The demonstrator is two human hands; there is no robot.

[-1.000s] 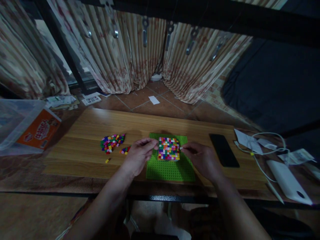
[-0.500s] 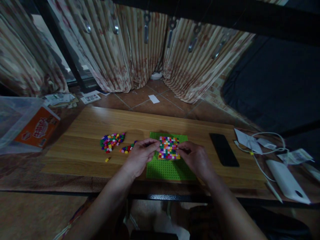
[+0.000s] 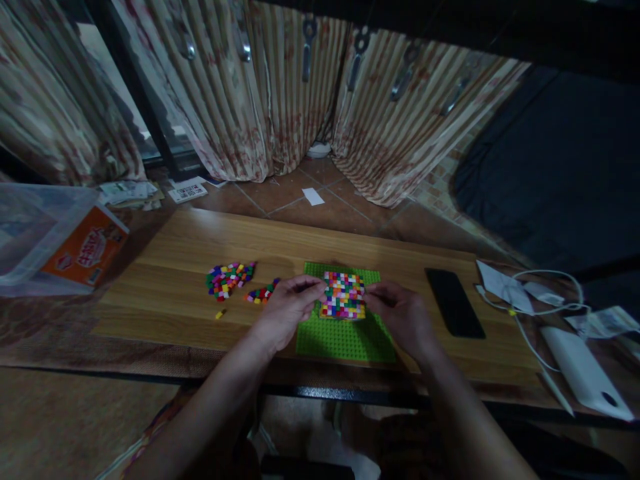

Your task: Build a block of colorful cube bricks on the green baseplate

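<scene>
Both forearms come up from the near edge of the desk (image 3: pixel 165 247) and meet over the green baseplate (image 3: pixel 345 337), which lies at the middle of the near edge. The left hand (image 3: pixel 283 313) rests on the baseplate's left edge, its fingers curled and pinched against the left side of the brick block (image 3: pixel 343 295). The right hand (image 3: pixel 403 317) mirrors it on the right, fingers bent in and closed on the block's right side; whether a loose brick sits between its fingertips cannot be told. The block, a square patch of many-coloured small bricks, sits on the far half of the baseplate, between the two hands. Left of the left hand, a single yellow brick (image 3: pixel 219 313) lies alone on the wood. Just beyond it a small row of bricks (image 3: pixel 261 293) lies near the hand, and farther left a larger pile (image 3: pixel 229 279). To the right of the baseplate a black phone (image 3: pixel 454 301) lies flat. Past the desk's right edge are a white cable (image 3: pixel 545 293), papers and a white power bank (image 3: pixel 580 373). Off the left edge stands a clear box (image 3: pixel 30 233) with an orange packet (image 3: pixel 85 250). Beyond the far edge, tiled floor runs to striped curtains (image 3: pixel 280 100).
</scene>
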